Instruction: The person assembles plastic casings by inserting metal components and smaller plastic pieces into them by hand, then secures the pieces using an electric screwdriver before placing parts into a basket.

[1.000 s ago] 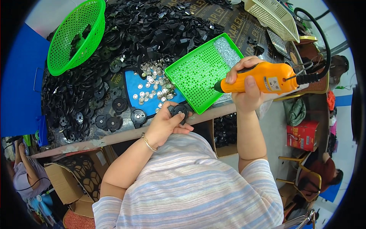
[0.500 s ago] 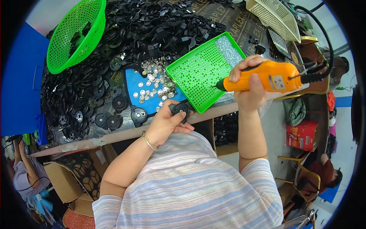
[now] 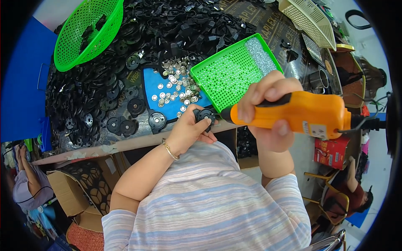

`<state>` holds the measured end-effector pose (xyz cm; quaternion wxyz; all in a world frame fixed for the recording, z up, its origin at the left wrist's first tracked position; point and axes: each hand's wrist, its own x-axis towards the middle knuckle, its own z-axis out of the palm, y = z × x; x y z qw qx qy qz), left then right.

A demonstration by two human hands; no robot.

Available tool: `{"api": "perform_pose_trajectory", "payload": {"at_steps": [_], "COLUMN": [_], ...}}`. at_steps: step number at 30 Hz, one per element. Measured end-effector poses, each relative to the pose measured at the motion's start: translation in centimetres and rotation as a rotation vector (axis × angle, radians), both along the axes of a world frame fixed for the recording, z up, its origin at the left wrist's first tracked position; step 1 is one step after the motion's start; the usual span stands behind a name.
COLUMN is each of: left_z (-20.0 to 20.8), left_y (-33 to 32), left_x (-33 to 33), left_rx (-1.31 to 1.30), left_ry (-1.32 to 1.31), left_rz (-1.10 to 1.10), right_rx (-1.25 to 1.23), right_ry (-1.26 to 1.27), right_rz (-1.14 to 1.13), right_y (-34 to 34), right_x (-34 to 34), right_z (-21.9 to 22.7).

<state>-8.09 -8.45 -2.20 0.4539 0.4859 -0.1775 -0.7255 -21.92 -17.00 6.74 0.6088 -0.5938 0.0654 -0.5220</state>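
My left hand (image 3: 189, 129) is closed around a round black plastic part (image 3: 205, 118) in front of my body, its thumb lying on the part. Gripped in my right hand (image 3: 268, 111) is an orange electric screwdriver (image 3: 312, 112), held sideways with its dark nose pointing left. The tip reaches the part's right edge; whether it touches a screw is too small to tell. Beyond my left hand, small silver metal caps (image 3: 176, 81) lie heaped on a blue mat (image 3: 150, 79). A green perforated tray (image 3: 213, 102) holds many small silver screws (image 3: 261, 56) at its far right end.
Black plastic parts (image 3: 176, 25) pile across the far and left table. A green basket (image 3: 63, 50) stands at far left, a cream basket (image 3: 312, 25) at far right. Beside the latter are a metal cup (image 3: 319, 79) and the tool's cable. Cardboard boxes (image 3: 67, 188) sit below; other people work at both sides.
My right hand has brought the screwdriver down and closer, its tip now at the black part. My left hand keeps hold of the part. The view has shifted slightly.
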Motion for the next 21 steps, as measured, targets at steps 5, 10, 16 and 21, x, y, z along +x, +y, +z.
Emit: {"api": "perform_pose_trajectory", "payload": {"at_steps": [5,10,16,21], "left_z": [0.1,0.0,0.0,0.1], "left_y": [0.0,0.0,0.0,-0.2], "left_x": [0.0,0.3,0.3,0.3], "left_rx": [0.010,0.016,0.035,0.029], "left_ry": [-0.002,0.050,0.067,0.079], "left_rz": [0.005,-0.010,-0.005,-0.015], "right_rx": [-0.011,0.015,0.001,0.058], "right_ry": [0.009,-0.027,0.008,-0.048], "right_rz": [0.044,0.070,0.088,0.121], "right_y": [-0.2,0.1,-0.2,-0.6], "right_x": [0.7,1.0,0.8,0.4], "right_z": [-1.3,-1.7,-1.5,-1.2]}}
